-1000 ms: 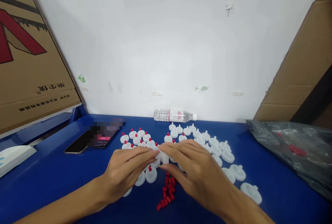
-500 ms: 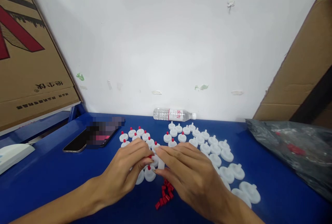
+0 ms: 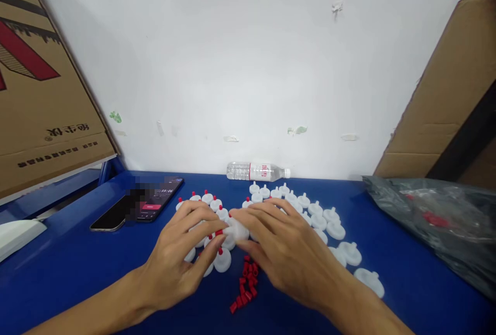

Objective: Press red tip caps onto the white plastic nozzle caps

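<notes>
Between the thumb and index finger of my left hand (image 3: pixel 186 255) is a small red cap (image 3: pixel 219 232). My right hand (image 3: pixel 289 244) grips a round white plastic piece (image 3: pixel 239 229) by its rim, its spout turned toward the red cap. The two parts meet or nearly meet; blur hides the exact contact. Under and behind my left hand stand several white discs with red caps on their spouts, one of them a capped disc (image 3: pixel 222 260) just below. A loose pile of red caps (image 3: pixel 248 278) lies between my wrists.
Several uncapped white discs (image 3: pixel 351 253) spread to the right. A clear bottle (image 3: pixel 258 171) lies against the wall. Two phones, one a lit phone (image 3: pixel 158 200), rest at left near a white device (image 3: pixel 19 237). A grey plastic bag (image 3: pixel 434 221) is at right; a cardboard box (image 3: pixel 50 92) stands left.
The white piece in my right hand has turned so its disc shows more. My right fingers have spread around it, and my left hand has shifted slightly left. The view has moved slightly.
</notes>
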The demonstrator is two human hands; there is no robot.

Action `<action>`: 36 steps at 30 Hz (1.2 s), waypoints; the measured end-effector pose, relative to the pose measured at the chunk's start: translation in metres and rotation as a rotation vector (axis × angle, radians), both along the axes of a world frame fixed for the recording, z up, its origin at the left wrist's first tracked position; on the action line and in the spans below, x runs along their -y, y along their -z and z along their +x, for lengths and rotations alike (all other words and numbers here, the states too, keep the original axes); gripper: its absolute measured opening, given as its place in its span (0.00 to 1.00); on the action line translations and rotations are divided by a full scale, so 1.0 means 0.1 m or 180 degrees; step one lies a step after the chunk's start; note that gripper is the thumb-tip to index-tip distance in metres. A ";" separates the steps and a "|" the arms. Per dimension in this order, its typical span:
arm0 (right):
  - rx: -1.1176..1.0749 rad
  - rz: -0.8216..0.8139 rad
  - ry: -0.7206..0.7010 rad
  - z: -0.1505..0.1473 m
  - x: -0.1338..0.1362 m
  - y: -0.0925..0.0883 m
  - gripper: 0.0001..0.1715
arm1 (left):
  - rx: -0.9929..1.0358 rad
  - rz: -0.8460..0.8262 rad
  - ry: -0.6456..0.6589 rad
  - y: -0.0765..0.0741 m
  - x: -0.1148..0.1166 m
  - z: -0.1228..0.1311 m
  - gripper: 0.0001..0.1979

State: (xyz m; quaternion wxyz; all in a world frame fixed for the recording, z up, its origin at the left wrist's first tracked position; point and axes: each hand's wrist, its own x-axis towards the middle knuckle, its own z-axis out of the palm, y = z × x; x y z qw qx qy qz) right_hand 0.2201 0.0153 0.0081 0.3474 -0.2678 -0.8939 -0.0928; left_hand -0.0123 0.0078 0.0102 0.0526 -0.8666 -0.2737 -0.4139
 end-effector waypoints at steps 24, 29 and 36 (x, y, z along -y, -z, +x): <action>0.0288 -0.0024 0.0483 0.19 -0.17 -0.07 0.12 | -0.0874 -0.0751 -0.0010 0.06 0.04 0.02 0.07; 0.0245 -0.0006 0.0473 0.21 -0.19 -0.05 0.12 | -0.0961 -0.0704 -0.0032 0.07 0.03 0.02 0.06; 0.0136 -0.0016 0.0553 0.22 -0.20 -0.04 0.13 | -0.1120 -0.0740 -0.0180 0.07 -0.01 -0.02 0.09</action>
